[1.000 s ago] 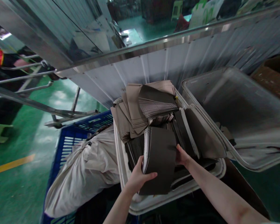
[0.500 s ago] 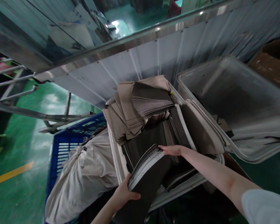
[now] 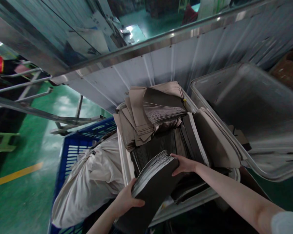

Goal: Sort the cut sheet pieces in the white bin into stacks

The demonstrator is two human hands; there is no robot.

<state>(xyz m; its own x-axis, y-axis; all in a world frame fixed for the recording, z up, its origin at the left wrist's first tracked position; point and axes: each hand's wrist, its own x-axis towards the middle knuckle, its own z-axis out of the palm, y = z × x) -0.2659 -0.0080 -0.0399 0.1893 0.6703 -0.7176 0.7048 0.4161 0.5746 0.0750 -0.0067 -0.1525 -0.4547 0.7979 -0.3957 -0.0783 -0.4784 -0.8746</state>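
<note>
Both hands grip a thick stack of dark curved sheets (image 3: pixel 151 191) with pale edges, tilted over the near side of a white bin (image 3: pixel 125 162). My left hand (image 3: pixel 127 200) is closed on the stack's left edge, thumb across the dark face. At the upper right corner, my right hand (image 3: pixel 184 164) has its fingers over the top edge and its thumb on the front. Behind the held stack, more dark sheets (image 3: pixel 156 144) stand packed in the bin. A fanned dark stack (image 3: pixel 163 104) and beige sheets (image 3: pixel 140 113) lie at the back.
A blue crate (image 3: pixel 73 152) holding a pale cloth bundle (image 3: pixel 92 182) stands at the left. To the right is a large grey bin (image 3: pixel 236 94). A corrugated wall (image 3: pixel 158 66) with a window runs behind. A metal frame (image 3: pixel 39 110) extends at the far left.
The right hand has taken a fuller grip on the stack's upper corner, its thumb now showing on the front face. The camera view has shifted, so the surroundings appear farther right.
</note>
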